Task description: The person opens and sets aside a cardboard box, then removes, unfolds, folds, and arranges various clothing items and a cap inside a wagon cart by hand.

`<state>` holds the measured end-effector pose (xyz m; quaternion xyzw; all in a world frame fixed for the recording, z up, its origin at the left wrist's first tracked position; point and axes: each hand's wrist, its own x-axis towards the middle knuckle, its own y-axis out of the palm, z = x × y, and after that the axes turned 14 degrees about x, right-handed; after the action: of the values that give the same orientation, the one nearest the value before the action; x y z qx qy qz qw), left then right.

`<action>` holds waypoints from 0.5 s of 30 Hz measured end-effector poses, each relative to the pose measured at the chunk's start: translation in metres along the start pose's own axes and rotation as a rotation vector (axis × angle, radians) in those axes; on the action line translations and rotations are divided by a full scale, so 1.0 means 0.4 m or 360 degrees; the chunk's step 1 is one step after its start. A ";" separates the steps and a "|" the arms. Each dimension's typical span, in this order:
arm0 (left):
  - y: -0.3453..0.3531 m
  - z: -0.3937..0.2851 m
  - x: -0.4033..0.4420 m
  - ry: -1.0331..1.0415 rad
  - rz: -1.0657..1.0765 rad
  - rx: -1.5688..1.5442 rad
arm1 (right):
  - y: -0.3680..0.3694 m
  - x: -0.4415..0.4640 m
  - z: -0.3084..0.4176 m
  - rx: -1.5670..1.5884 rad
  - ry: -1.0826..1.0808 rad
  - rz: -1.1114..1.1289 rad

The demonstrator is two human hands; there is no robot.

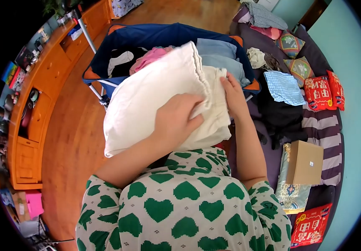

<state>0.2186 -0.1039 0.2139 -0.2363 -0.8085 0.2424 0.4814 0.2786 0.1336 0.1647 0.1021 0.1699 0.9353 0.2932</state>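
White trousers (147, 96), folded over, are held up in front of my chest, with a waistband and small label at their right end. My left hand (178, 119) lies across the folded cloth, thumb and fingers closing on a layer near the middle. At the right edge, my right hand (233, 92) grips the waistband by its upper corner. Just beyond the trousers stands a navy fabric cart (147, 35) with orange corners. In it are folded light-blue jeans (218, 49), a pink garment (149, 58) and a black-and-white one (124, 58). The trousers hide part of the cart.
A dark sofa (266, 154) runs along the right, carrying a blue checked cloth (283, 87), black clothing (279, 115), red cushions (318, 93) and a cardboard box (306, 162). On the left, a long wooden cabinet (51, 104) curves beside the wooden floor (69, 138).
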 end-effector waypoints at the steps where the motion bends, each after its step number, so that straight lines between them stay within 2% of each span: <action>1: 0.011 -0.010 0.007 0.0024 0.0007 0.0053 | -0.004 0.026 -0.007 -0.0016 -0.0031 0.0007; 2: 0.032 -0.013 0.011 0.0049 0.0153 0.0021 | -0.014 0.050 -0.021 -0.0033 -0.0063 0.0018; 5: 0.153 0.044 -0.038 0.0152 0.0524 -0.0032 | -0.203 0.140 -0.242 -0.1179 -0.0051 0.0010; 8: 0.248 0.117 -0.122 0.0242 0.0700 -0.0058 | -0.175 0.045 -0.242 -0.0878 -0.0054 -0.0269; 10: 0.260 0.141 -0.126 0.0241 0.0758 -0.0192 | -0.203 0.026 -0.233 -0.0474 0.0147 -0.0224; 12: 0.252 0.148 -0.101 0.0134 0.0798 -0.0127 | -0.204 -0.004 -0.195 -0.0443 0.0337 -0.0388; 14: 0.222 0.140 -0.063 0.0109 0.0799 0.0070 | -0.273 -0.022 -0.249 -0.0662 0.0090 -0.0405; 15: 0.220 0.144 -0.045 0.0134 0.0903 0.0272 | -0.290 -0.043 -0.256 -0.0787 0.0174 -0.0461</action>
<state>0.1878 -0.0567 0.1234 -0.4212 -0.6661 0.4244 0.4458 0.3224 0.1865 0.0250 -0.0484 -0.0348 0.9009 0.4299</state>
